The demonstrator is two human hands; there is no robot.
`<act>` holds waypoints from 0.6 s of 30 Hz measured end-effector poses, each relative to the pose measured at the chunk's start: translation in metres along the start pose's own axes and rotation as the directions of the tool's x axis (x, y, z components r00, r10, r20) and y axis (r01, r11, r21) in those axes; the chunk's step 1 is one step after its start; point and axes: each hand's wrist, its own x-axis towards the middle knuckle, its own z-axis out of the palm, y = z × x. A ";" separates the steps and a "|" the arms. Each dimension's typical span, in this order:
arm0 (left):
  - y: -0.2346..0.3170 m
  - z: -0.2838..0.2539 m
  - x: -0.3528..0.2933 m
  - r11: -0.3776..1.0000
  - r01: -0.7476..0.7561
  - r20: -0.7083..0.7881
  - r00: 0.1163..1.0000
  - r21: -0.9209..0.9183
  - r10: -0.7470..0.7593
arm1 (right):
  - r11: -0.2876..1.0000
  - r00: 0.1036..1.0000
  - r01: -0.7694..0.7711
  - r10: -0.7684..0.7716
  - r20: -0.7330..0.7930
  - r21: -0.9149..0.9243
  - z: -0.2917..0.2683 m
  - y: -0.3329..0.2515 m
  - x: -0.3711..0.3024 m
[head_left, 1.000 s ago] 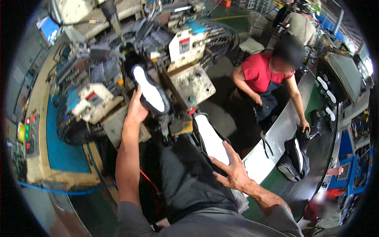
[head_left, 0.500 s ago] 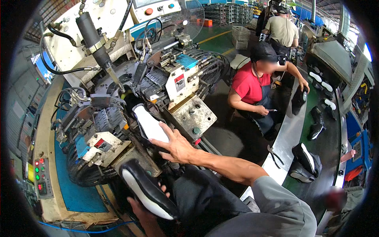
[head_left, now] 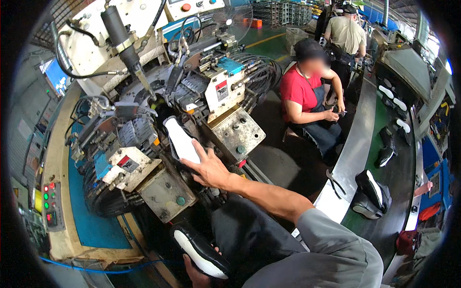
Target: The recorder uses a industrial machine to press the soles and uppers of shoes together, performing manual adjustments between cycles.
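My right hand (head_left: 210, 168) lies with spread fingers on the white sole (head_left: 181, 141) of a dark shoe. That shoe sits sole up between the two clamp blocks of a shoe-making machine (head_left: 137, 134). Low in front of me, my left hand (head_left: 196, 272) is wrapped round a black shoe (head_left: 201, 250) with a white sole, tilted with the sole facing up and left. Most of the left hand's fingers are hidden behind this shoe. Above the clamped shoe, a dark cylinder (head_left: 120, 41) with a metal rod points down into the machine.
A control box (head_left: 53, 205) with lit buttons is at the left. To the right runs a conveyor (head_left: 355, 230) carrying several black shoes (head_left: 370, 187), with pliers (head_left: 335, 184) on its metal edge. A seated person in red (head_left: 307, 91) works beside it; another person (head_left: 346, 38) stands behind.
My left hand has moved the black shoe down and right, uncovering the machine's lower box. My right hand stays on the sole. The seated person has drawn an arm back from the conveyor's shoe.
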 end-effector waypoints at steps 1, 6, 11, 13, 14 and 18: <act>-0.004 0.011 0.001 0.998 -0.047 -0.072 0.996 -0.028 0.045 | 0.992 0.997 0.052 -0.059 -0.059 -0.118 0.000 0.001 0.000; -0.015 0.035 0.012 0.997 0.031 -0.040 0.999 -0.073 -0.034 | 0.905 0.967 0.242 -0.255 0.010 -0.349 -0.023 0.020 0.004; -0.022 0.050 0.019 0.997 0.050 -0.064 0.997 0.057 -0.046 | 0.885 0.968 0.246 -0.242 0.061 -0.395 -0.027 0.012 0.005; -0.025 0.050 0.023 0.994 0.053 -0.072 0.996 0.100 -0.046 | 0.874 0.969 0.244 -0.231 0.082 -0.421 -0.025 0.009 0.008; -0.026 0.047 0.028 0.991 0.060 -0.044 0.998 0.123 -0.055 | 0.876 0.969 0.245 -0.229 0.089 -0.415 -0.023 0.008 0.015; -0.028 0.048 0.052 0.982 0.125 0.002 0.992 0.139 -0.126 | 0.896 0.975 0.220 -0.202 0.087 -0.386 -0.020 0.014 0.060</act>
